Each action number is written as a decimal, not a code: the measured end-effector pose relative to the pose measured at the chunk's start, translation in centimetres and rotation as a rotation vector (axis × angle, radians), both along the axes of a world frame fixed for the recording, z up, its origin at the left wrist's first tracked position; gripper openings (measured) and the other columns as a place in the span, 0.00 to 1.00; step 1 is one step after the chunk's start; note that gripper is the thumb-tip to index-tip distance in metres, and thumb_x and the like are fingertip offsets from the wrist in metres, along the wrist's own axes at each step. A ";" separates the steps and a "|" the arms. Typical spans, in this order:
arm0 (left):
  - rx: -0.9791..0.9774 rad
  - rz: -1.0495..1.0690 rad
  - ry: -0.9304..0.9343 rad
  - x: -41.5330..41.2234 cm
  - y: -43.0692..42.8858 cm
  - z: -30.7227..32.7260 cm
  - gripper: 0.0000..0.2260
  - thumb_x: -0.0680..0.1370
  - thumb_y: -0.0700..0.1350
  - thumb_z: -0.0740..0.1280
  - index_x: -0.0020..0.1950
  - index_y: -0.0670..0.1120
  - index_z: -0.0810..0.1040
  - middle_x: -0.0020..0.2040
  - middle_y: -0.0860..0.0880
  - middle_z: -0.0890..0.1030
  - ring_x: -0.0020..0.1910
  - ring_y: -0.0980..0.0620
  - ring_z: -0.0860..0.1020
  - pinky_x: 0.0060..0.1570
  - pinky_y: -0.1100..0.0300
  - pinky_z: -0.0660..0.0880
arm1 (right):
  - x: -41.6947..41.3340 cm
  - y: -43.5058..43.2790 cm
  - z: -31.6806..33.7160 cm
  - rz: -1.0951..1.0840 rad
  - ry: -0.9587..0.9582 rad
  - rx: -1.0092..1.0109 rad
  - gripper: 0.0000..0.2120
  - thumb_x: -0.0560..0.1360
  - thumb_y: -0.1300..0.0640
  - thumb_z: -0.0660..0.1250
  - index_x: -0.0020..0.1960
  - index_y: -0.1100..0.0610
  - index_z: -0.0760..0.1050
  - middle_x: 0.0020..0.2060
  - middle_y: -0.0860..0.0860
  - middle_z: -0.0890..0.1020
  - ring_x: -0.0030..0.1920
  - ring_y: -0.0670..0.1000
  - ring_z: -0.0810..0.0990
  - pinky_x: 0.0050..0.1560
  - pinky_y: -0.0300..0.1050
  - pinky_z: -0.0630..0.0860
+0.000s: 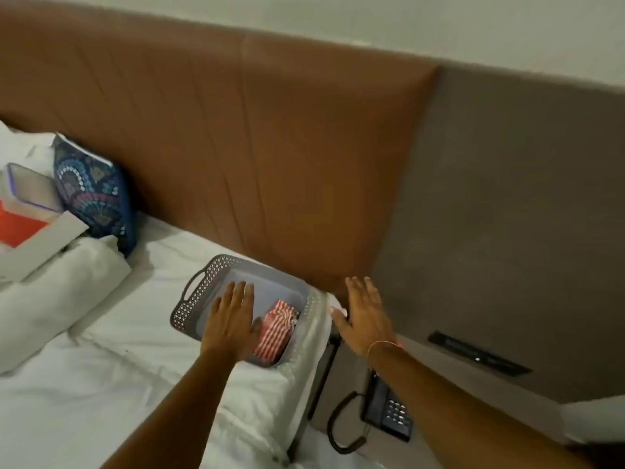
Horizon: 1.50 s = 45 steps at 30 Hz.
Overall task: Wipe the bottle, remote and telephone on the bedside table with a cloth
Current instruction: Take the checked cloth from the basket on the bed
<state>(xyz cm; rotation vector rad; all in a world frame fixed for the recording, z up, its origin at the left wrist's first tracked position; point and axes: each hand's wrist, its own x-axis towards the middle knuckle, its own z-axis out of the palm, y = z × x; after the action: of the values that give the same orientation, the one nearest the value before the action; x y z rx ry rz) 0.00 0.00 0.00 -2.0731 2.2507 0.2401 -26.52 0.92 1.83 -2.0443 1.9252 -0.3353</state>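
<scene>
A person's left hand (233,319), fingers together and flat, hovers over a grey basket (199,286) at the bed's (118,350) edge, beside a striped cloth (275,328) inside. The right hand (363,314), fingers spread, holds nothing above the bedside table (341,424), where the telephone (389,409) sits.

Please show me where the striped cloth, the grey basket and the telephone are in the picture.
striped cloth (274,328): head view, on the middle of its folded red and white surface.
grey basket (199,299): head view, on its perforated left rim.
telephone (394,412): head view, on its keypad.
</scene>
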 end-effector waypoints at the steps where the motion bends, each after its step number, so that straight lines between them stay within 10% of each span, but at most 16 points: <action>1: 0.052 0.017 -0.006 0.7 -0.5 -1.9 0.32 0.81 0.56 0.56 0.80 0.41 0.52 0.81 0.40 0.56 0.80 0.41 0.52 0.78 0.44 0.54 | 1.5 -1.2 -2.0 0.044 0.014 0.038 0.35 0.78 0.40 0.54 0.77 0.60 0.52 0.77 0.56 0.57 0.77 0.56 0.46 0.76 0.50 0.48; 14: 0.352 0.091 0.038 3.9 -4.8 -18.1 0.17 0.76 0.54 0.60 0.63 0.52 0.77 0.58 0.46 0.82 0.59 0.41 0.76 0.57 0.48 0.71 | 14.2 -13.0 -17.9 0.291 0.398 0.380 0.28 0.77 0.51 0.62 0.73 0.60 0.61 0.69 0.58 0.70 0.73 0.61 0.60 0.74 0.58 0.47; 29: 0.302 0.229 0.314 3.9 -5.9 -17.4 0.10 0.76 0.49 0.67 0.54 0.48 0.82 0.50 0.45 0.86 0.49 0.42 0.82 0.48 0.53 0.76 | 13.6 -13.2 -18.1 0.220 0.351 0.149 0.19 0.75 0.45 0.66 0.62 0.54 0.75 0.61 0.54 0.79 0.63 0.58 0.70 0.66 0.52 0.63; 45: 0.342 0.198 0.805 -9.6 -1.8 -5.4 0.03 0.77 0.42 0.69 0.46 0.46 0.83 0.44 0.47 0.85 0.45 0.48 0.83 0.50 0.56 0.78 | -3.8 -1.2 -6.8 -0.640 -1.279 0.402 0.17 0.64 0.62 0.77 0.52 0.59 0.81 0.46 0.55 0.86 0.47 0.56 0.85 0.47 0.48 0.81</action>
<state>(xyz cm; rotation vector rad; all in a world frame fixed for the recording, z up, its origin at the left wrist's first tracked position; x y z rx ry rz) -9.64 -1.76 -5.42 -2.2326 2.0766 1.5922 -30.36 -0.27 -5.01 -0.5400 1.4674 -0.9823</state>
